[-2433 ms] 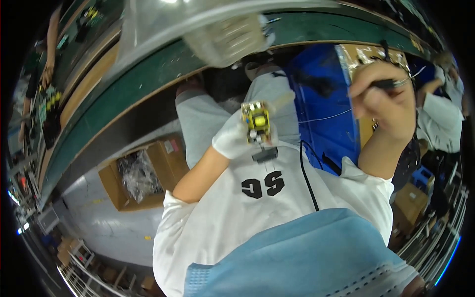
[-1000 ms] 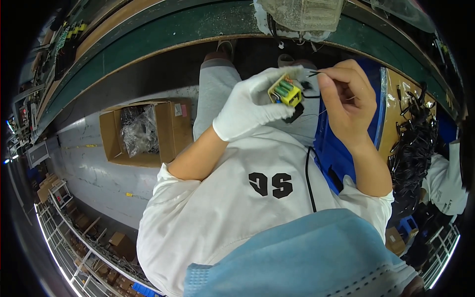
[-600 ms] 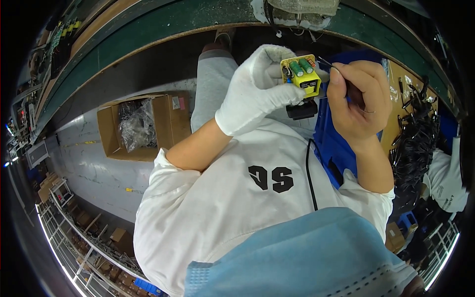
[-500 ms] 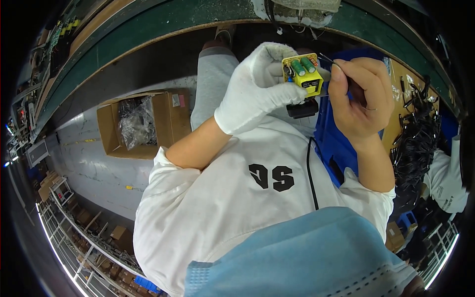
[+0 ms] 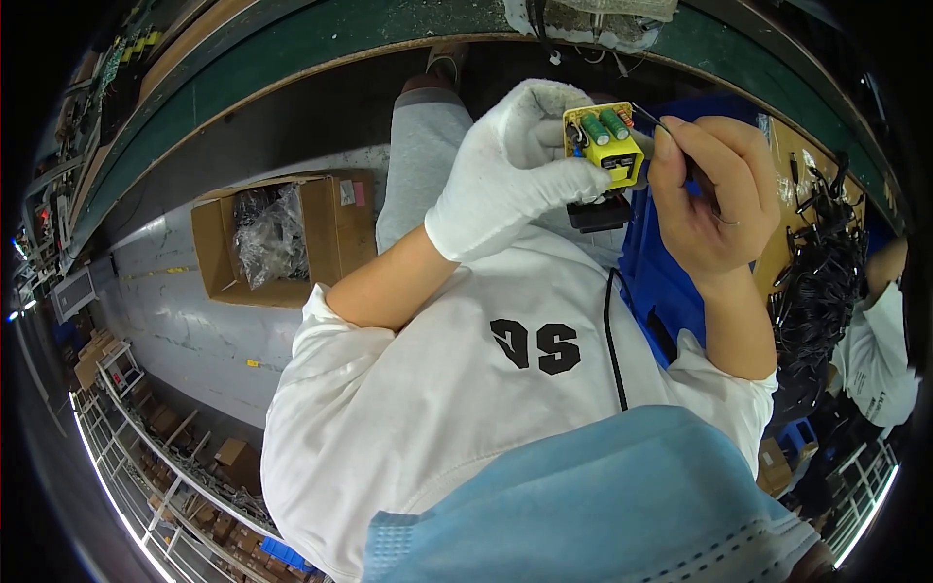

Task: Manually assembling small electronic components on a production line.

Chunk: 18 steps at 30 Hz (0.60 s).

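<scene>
My left hand (image 5: pixel 520 165), in a white glove, is closed around the edge of a small circuit board (image 5: pixel 604 146). The board carries two green cylindrical components and a yellow-wrapped transformer. Under it sits a black plastic piece (image 5: pixel 600 214), partly covered by the glove. My bare right hand (image 5: pixel 716 189) pinches a thin dark wire (image 5: pixel 653 118) between thumb and forefinger. The wire's tip reaches the board's upper right corner; whether it goes into the board I cannot tell. A thin wire end also shows beneath the right hand's curled fingers.
A green workbench edge (image 5: pixel 321 58) curves across the top. On the left floor stands a cardboard box (image 5: pixel 340 238) with clear plastic bags. To the right are a blue bin (image 5: pixel 671 282), a bundle of black cables (image 5: pixel 816 291) and another person's white sleeve (image 5: pixel 880 355).
The circuit board and my left hand have shifted slightly right. The wire's tip, apart from the board before, now meets its corner. At the far right, the other person's arm has moved.
</scene>
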Each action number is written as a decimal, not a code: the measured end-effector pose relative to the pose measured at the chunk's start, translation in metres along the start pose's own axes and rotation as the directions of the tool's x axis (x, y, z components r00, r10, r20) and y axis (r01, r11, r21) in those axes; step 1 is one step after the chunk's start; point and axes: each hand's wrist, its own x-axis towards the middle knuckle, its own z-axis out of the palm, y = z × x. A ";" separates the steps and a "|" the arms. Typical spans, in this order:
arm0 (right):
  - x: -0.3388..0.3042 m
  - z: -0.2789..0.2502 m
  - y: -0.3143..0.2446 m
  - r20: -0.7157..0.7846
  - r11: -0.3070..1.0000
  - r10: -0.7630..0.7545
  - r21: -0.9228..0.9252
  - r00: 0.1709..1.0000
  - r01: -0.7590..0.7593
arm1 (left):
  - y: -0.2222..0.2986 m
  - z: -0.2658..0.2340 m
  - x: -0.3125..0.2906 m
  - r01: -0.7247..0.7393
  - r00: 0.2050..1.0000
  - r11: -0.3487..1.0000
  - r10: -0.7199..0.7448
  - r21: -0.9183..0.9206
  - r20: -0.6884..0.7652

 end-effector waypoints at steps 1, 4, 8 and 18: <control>0.000 0.001 0.000 -0.001 1.000 -0.002 0.001 1.000 0.002 | 0.000 0.000 0.000 -0.002 1.000 1.000 0.002 0.001 -0.001; 0.001 0.002 0.001 -0.007 0.999 -0.038 0.014 0.999 0.038 | 0.001 -0.001 -0.001 -0.029 0.999 0.999 0.028 0.019 0.019; 0.002 0.002 0.002 -0.001 0.997 -0.074 0.010 0.997 0.074 | 0.001 -0.004 0.000 -0.054 0.998 0.998 0.053 0.040 0.025; 0.006 0.005 0.004 0.001 0.991 -0.132 0.025 0.991 0.132 | 0.010 -0.009 0.002 -0.089 0.996 0.986 0.085 0.143 0.028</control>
